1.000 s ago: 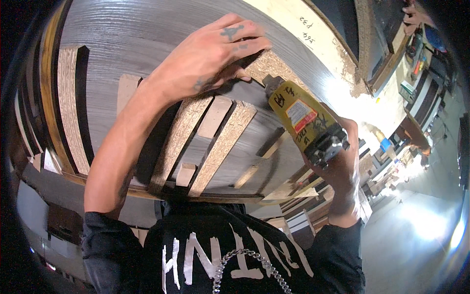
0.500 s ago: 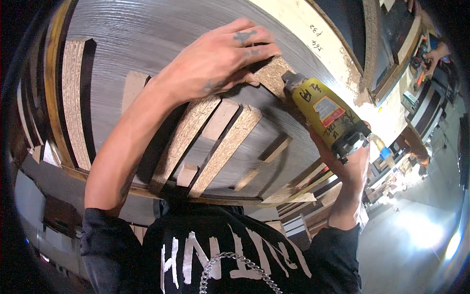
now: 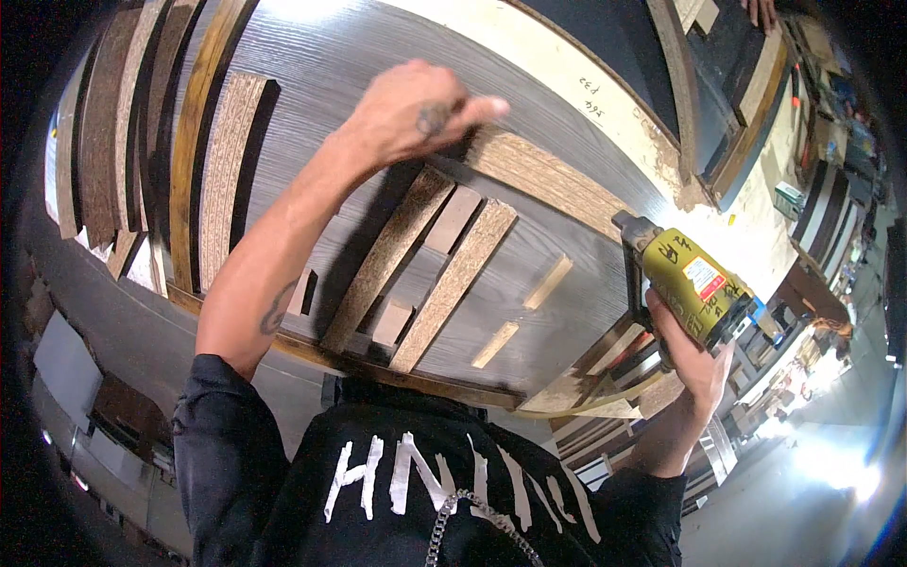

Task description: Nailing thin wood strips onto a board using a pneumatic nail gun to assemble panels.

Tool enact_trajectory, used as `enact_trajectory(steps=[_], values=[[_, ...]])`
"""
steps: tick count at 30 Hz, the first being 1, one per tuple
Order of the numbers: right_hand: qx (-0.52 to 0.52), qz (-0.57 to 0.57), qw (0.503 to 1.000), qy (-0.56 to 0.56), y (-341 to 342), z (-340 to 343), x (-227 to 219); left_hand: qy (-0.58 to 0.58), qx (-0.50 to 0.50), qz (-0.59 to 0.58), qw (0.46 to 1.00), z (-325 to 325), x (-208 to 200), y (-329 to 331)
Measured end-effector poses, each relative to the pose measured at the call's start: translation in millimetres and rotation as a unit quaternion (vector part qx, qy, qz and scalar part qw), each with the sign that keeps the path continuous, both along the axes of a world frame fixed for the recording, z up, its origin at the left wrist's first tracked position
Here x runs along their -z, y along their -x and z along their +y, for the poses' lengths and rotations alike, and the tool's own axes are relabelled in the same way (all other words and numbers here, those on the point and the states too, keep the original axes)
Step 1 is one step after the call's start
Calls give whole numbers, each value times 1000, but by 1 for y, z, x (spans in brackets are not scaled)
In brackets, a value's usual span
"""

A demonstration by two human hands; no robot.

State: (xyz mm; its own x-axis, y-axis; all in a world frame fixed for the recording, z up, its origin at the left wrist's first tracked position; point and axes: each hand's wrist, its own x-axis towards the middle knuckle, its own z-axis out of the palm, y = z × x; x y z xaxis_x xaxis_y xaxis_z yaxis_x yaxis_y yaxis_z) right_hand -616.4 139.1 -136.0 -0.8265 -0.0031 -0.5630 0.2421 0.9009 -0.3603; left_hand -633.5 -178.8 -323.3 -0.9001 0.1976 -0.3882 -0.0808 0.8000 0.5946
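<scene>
My right hand (image 3: 694, 354) is wrapped round the handle of a yellow nail gun (image 3: 694, 274) with dark metal parts. The gun's nose rests at or just above the right end of a chipboard strip (image 3: 548, 175), which lies across a grey wood-grain panel (image 3: 515, 231). By the strip's left end is my left hand (image 3: 416, 109), thumb stretched to the right. Its other fingers are hidden behind the hand, and whether it touches the strip I cannot make out. Below, two chipboard strips (image 3: 397, 250) (image 3: 458, 283) run toward me, with small blocks (image 3: 453, 219) between them.
Two thin wood pieces (image 3: 548, 282) (image 3: 495, 345) lie on the panel's right half. Another chipboard strip (image 3: 231, 170) and a yellowish wooden edge (image 3: 200, 142) are at left, with stacked strips (image 3: 104, 142) beyond. A pale board (image 3: 576, 76) borders the far side. Another person's hand (image 3: 759, 11) shows at top right.
The nail gun has moved right and nearer me, to the cross strip's right end. My left hand has shifted left, uncovering more of that strip. The view has also shifted.
</scene>
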Motion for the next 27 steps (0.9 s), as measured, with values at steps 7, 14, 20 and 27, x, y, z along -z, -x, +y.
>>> enact_trajectory(steps=[7,14,20,27], values=[[-246,-28,961,-122,21,-15,11,-89,102,174,975,-9,5,-32],[-228,-88,960,-135,39,-56,44,-146,136,201,959,-3,24,-13],[-218,-67,973,-18,49,-61,61,-144,114,211,960,3,23,-8],[-169,-71,978,-100,47,-51,63,-94,123,120,981,28,-1,-29]])
